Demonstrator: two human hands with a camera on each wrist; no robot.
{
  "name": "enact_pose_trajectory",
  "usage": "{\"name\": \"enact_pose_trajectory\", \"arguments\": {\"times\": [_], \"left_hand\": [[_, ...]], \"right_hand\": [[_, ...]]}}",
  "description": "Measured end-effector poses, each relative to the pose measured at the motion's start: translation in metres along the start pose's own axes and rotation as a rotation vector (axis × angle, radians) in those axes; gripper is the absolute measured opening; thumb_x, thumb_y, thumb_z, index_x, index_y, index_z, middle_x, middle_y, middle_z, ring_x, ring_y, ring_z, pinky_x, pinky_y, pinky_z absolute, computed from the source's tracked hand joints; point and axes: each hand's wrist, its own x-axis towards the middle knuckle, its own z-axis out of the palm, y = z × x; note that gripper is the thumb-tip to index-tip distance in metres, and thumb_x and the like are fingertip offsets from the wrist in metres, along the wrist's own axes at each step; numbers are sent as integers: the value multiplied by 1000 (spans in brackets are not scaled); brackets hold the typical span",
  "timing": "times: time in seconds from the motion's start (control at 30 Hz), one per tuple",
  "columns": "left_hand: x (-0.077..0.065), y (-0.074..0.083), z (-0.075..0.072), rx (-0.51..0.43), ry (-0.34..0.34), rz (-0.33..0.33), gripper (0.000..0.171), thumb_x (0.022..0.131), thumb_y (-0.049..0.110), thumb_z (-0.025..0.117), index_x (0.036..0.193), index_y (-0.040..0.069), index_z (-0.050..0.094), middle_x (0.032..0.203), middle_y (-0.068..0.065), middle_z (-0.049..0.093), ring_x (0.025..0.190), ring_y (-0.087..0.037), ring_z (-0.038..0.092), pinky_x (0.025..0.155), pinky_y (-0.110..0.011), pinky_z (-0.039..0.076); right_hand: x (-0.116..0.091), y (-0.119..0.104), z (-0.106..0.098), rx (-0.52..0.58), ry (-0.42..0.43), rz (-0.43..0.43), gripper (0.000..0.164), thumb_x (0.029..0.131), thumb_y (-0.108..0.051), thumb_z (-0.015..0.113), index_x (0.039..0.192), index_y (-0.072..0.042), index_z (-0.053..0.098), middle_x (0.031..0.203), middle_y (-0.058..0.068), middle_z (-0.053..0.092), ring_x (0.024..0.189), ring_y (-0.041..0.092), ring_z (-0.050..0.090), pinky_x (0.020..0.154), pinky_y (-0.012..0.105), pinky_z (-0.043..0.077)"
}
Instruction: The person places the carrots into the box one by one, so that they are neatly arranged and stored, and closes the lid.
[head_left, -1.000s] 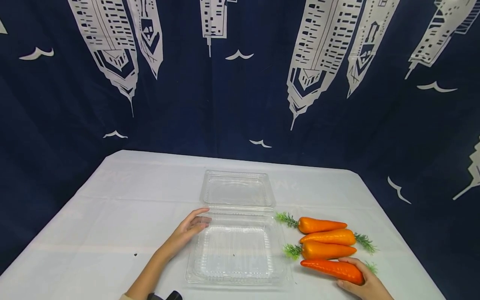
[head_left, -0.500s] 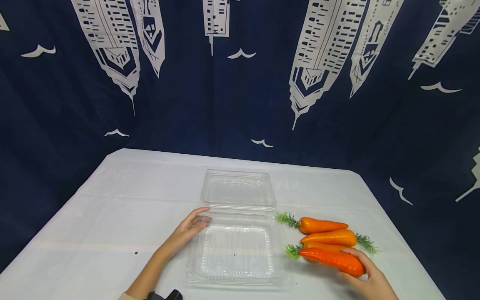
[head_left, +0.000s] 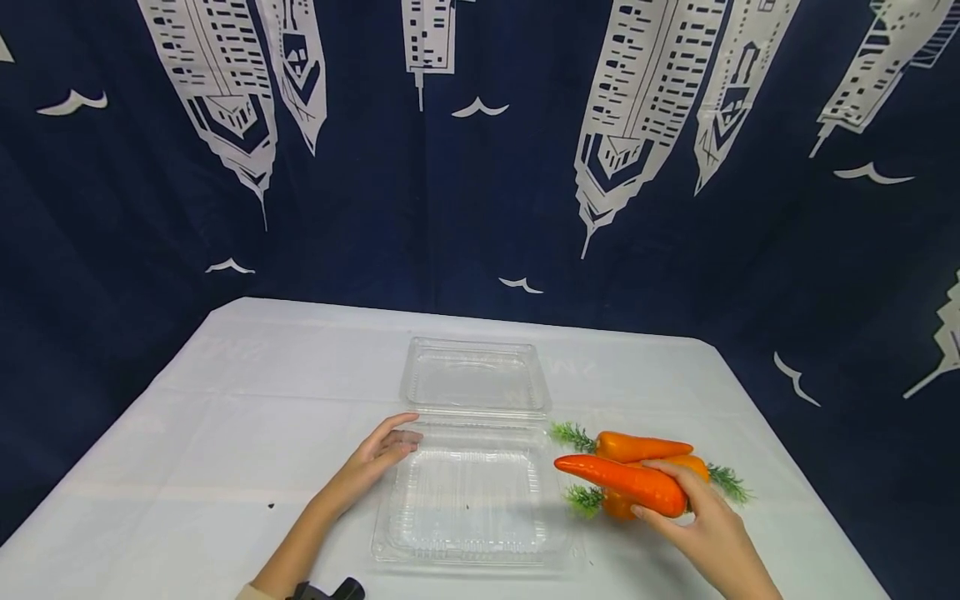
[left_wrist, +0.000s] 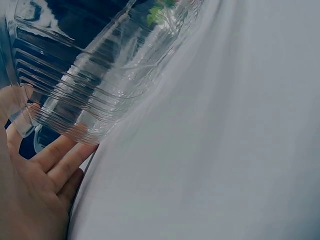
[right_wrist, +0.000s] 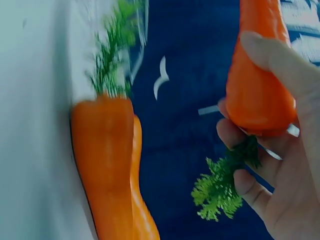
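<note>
A white tablecloth (head_left: 225, 433) covers the table before a dark blue curtain (head_left: 480, 167) printed with towers. The right hand (head_left: 705, 529) grips a carrot (head_left: 622, 482) just right of the open clear box (head_left: 468, 500), above three others (head_left: 645, 447). The left hand (head_left: 375, 458), fingers straight, touches the box's left edge; its forearm is cut off.

We see a table (head_left: 225, 417) under a white cloth. On it lies an open clear clamshell box (head_left: 472, 467), lid flat on its far side. Just right of the box lie three orange carrots (head_left: 637, 447).
</note>
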Motion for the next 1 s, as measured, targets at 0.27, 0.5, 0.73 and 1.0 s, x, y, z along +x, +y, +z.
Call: {"name": "enact_pose_trajectory", "arguments": {"times": [0.27,0.5,0.73,1.0], "left_hand": [[1,-2,1,-24,2,-10,44,95,25,44,138,22,32,127,-19,50,117,-35,49,99,-49,36],[1,-1,1,-25,19,-15,45,95,25,45,138,22,32,126,-17,51,117,-34,50,100,-50,36],[3,2,2,-29,34,-35,42,95,24,45,136,25,34,127,-15,51,117,-31,51,100,-46,34],[2,0,0,-57,52,-87,40,96,27,42,135,25,37,125,-14,54,114,-29,52,104,-50,28]], "right_hand": [[9,-31,23,42,118,-161,52,74,-41,72,118,-19,53,119,12,57,95,28,56,75,46,47],[23,-53,41,-10,234,-345,51,69,-26,78,114,-17,56,110,6,63,95,24,58,79,37,37],[38,-70,57,-52,222,-422,52,69,-28,77,115,-16,56,109,3,64,98,21,60,77,30,25],[52,-84,79,-161,145,-423,51,69,-33,77,113,-16,59,106,3,66,96,20,61,90,40,31]]}}
